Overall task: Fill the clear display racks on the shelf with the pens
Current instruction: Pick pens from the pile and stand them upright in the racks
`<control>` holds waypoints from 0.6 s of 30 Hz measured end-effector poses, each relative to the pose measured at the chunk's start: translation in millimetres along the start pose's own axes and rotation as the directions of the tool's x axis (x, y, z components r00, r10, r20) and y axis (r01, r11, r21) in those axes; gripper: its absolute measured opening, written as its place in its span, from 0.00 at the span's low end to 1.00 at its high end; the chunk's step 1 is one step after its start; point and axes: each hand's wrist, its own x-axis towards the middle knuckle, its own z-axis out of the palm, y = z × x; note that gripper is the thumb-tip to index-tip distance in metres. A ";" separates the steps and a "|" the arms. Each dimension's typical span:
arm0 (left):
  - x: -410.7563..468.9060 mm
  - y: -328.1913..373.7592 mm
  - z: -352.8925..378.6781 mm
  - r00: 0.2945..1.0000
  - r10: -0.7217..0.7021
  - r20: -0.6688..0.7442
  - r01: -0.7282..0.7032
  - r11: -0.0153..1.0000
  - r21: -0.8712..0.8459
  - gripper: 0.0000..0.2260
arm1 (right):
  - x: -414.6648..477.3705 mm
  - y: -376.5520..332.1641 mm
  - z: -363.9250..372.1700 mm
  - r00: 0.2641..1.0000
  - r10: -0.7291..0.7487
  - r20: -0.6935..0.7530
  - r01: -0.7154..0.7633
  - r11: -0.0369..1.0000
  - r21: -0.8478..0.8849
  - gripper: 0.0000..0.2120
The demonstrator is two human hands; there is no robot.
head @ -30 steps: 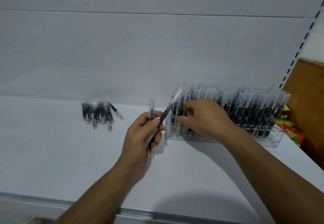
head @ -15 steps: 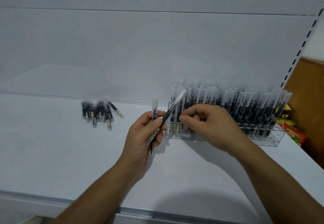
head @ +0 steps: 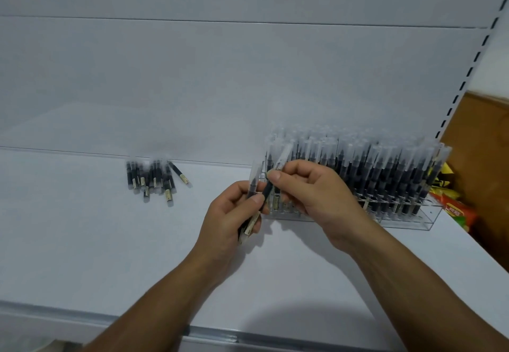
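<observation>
Hands nearly touching, left hand (head: 234, 214) gripping a couple of pens (head: 252, 186) as a ready supply, right hand (head: 311, 194) pinching one, probably to slot into the nearly full clear rack (head: 429, 222) just behind on the shelf (head: 82, 241).

pens (head: 385, 175): black barrels, frosted clear caps, cream labels. shelf (head: 82, 241) white. packets (head: 457, 211) orange, yellow.

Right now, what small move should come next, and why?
Probably the right hand draws the tilted black pen with a clear cap from the left hand and stands it in the clear plastic rack, since its fingers pinch it.
</observation>
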 end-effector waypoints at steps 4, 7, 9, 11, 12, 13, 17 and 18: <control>1.3 -0.9 0.4 0.999 0.004 -0.034 -0.003 1.000 0.022 0.11 | 4.4 -9.2 -12.7 0.986 -0.064 -0.154 0.065 0.998 -0.001 0.06; 2.1 -1.3 -0.9 0.998 0.011 -0.060 -0.010 1.000 0.020 0.14 | 11.9 -19.0 -30.4 0.944 -0.173 -0.279 0.161 0.985 -0.066 0.05; 2.0 -1.6 -1.2 0.998 0.013 -0.057 -0.012 1.000 0.020 0.14 | 16.2 -22.5 -37.4 0.914 -0.256 -0.313 0.216 0.964 -0.158 0.05; 1.7 -1.8 -1.2 0.998 0.013 -0.055 -0.011 1.000 0.021 0.15 | 20.5 -21.9 -39.1 0.895 -0.326 -0.304 0.240 0.927 -0.287 0.05; 1.6 -2.0 -1.1 0.999 0.012 -0.052 -0.011 1.000 0.025 0.15 | 22.5 -20.2 -38.6 0.894 -0.346 -0.285 0.240 0.906 -0.347 0.06; 1.5 -2.1 -1.1 0.999 0.012 -0.049 -0.010 1.000 0.030 0.15 | 24.6 -17.6 -37.7 0.897 -0.354 -0.265 0.234 0.888 -0.395 0.06; 1.1 -2.1 -1.0 0.999 0.011 -0.047 -0.009 0.999 0.031 0.15 | 29.4 -6.4 -33.6 0.915 -0.343 -0.213 0.189 0.830 -0.525 0.07; 1.1 -2.1 -1.0 0.999 0.010 -0.047 -0.008 0.999 0.031 0.15 | 30.1 -4.1 -33.1 0.920 -0.337 -0.201 0.179 0.815 -0.551 0.07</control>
